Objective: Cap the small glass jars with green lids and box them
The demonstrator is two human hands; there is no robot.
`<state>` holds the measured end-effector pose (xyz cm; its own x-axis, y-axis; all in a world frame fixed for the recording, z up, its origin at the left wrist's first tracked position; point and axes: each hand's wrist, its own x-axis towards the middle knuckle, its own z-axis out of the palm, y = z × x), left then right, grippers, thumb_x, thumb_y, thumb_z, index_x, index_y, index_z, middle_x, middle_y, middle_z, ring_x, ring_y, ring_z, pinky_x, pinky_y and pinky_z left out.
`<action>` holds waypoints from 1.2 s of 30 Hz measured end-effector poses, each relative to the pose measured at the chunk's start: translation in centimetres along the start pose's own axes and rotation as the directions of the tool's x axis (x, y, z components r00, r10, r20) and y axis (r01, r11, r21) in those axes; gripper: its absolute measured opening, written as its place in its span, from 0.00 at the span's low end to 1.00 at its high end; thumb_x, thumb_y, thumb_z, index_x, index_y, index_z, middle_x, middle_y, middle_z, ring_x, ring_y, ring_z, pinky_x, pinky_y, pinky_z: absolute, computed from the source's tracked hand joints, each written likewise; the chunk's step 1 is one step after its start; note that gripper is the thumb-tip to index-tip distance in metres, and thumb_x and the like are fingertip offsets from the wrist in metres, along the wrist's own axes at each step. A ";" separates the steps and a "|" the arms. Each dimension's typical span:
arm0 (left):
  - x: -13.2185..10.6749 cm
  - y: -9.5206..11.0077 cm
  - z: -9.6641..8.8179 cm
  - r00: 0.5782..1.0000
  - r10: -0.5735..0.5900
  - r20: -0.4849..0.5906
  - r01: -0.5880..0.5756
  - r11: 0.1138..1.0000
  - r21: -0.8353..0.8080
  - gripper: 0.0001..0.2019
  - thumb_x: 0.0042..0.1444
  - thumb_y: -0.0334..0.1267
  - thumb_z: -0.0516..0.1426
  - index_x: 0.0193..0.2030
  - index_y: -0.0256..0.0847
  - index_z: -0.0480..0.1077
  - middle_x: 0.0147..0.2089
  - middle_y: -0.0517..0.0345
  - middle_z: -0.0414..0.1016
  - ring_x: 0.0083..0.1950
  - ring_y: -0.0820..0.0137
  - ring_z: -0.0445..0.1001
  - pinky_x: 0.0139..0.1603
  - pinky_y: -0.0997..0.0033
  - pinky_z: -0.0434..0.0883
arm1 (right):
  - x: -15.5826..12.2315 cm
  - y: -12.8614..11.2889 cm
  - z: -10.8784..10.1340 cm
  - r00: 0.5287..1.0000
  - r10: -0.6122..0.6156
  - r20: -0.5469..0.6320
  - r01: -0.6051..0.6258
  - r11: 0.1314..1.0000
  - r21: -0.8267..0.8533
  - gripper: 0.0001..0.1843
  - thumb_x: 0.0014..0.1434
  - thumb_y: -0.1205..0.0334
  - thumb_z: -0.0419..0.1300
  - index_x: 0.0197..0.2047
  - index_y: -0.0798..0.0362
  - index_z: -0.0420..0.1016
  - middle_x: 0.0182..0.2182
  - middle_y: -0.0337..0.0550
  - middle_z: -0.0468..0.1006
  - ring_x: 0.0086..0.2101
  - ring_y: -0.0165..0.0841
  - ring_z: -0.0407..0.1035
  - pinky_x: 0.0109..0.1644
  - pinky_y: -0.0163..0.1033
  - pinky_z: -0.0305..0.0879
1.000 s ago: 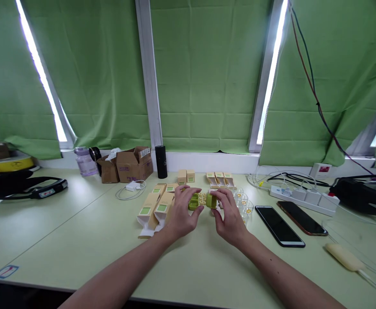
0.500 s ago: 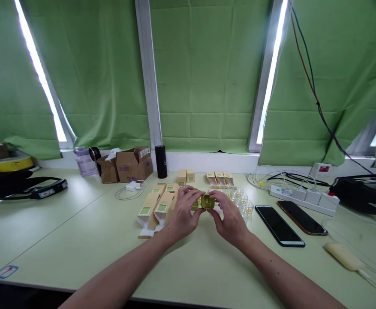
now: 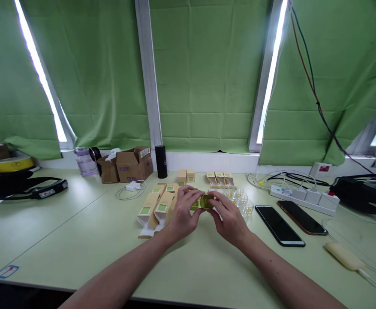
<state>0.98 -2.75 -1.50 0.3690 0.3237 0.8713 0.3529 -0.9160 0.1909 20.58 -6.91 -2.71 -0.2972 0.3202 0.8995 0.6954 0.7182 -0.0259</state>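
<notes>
- Green case (image 3: 203, 201) is being held by both its ends, above the table (image 3: 78, 223).
- It is being gripped by the left hand (image 3: 184, 213) and right hand (image 3: 229, 218), fingers closed around it.
- It is likely light, hard and smooth, so it is being pinched gently.

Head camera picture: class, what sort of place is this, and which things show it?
Probably an office desk by a window, used for hand-packing small goods: a long pale table, green blinds, rows of small cartons, and a power strip beside two phones.
</notes>
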 end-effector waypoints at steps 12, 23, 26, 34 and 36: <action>0.1 0.2 -0.1 0.999 0.028 -0.019 -0.028 1.000 0.002 0.22 0.62 0.27 0.61 0.62 0.44 0.73 0.55 0.46 0.80 0.61 0.52 0.68 0.62 0.42 0.71 | 0.2 -0.3 -0.1 1.000 0.007 0.000 -0.007 1.000 0.002 0.19 0.71 0.72 0.53 0.61 0.49 0.71 0.58 0.58 0.76 0.57 0.47 0.75 0.55 0.53 0.80; -0.1 -0.1 0.0 1.000 0.018 -0.009 -0.018 1.000 0.020 0.23 0.62 0.27 0.61 0.63 0.44 0.72 0.55 0.46 0.80 0.61 0.51 0.68 0.61 0.42 0.72 | 0.5 -0.6 -0.1 1.000 0.027 0.014 -0.027 1.000 0.007 0.18 0.71 0.73 0.52 0.59 0.50 0.74 0.57 0.58 0.76 0.50 0.45 0.77 0.49 0.51 0.80; -0.1 -0.1 0.0 1.000 0.017 -0.013 -0.017 1.000 0.008 0.22 0.62 0.27 0.61 0.63 0.44 0.72 0.55 0.46 0.80 0.60 0.52 0.68 0.61 0.43 0.72 | 0.3 -0.4 0.0 1.000 0.019 -0.018 -0.018 0.999 0.026 0.18 0.70 0.73 0.54 0.59 0.50 0.74 0.57 0.58 0.76 0.55 0.46 0.76 0.54 0.51 0.80; -0.1 -0.1 0.0 1.000 -0.006 0.000 0.006 1.000 0.003 0.21 0.63 0.29 0.61 0.63 0.44 0.73 0.55 0.45 0.79 0.60 0.51 0.69 0.60 0.43 0.72 | 0.1 -0.3 0.1 0.999 0.036 -0.013 -0.035 0.999 0.042 0.16 0.71 0.72 0.54 0.56 0.48 0.75 0.58 0.57 0.76 0.53 0.44 0.77 0.51 0.51 0.81; -0.1 -0.1 0.0 1.000 -0.005 0.002 0.005 1.000 0.004 0.21 0.63 0.29 0.61 0.63 0.44 0.73 0.55 0.45 0.79 0.59 0.51 0.69 0.60 0.42 0.72 | 0.1 -0.3 0.1 0.999 0.035 -0.011 -0.035 0.999 0.040 0.16 0.71 0.71 0.54 0.57 0.48 0.75 0.59 0.57 0.76 0.53 0.44 0.77 0.51 0.51 0.81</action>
<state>0.89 -2.72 -1.62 0.3688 0.3284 0.8696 0.3578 -0.9136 0.1933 20.26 -7.00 -2.65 -0.2650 0.3384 0.9029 0.6784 0.7309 -0.0748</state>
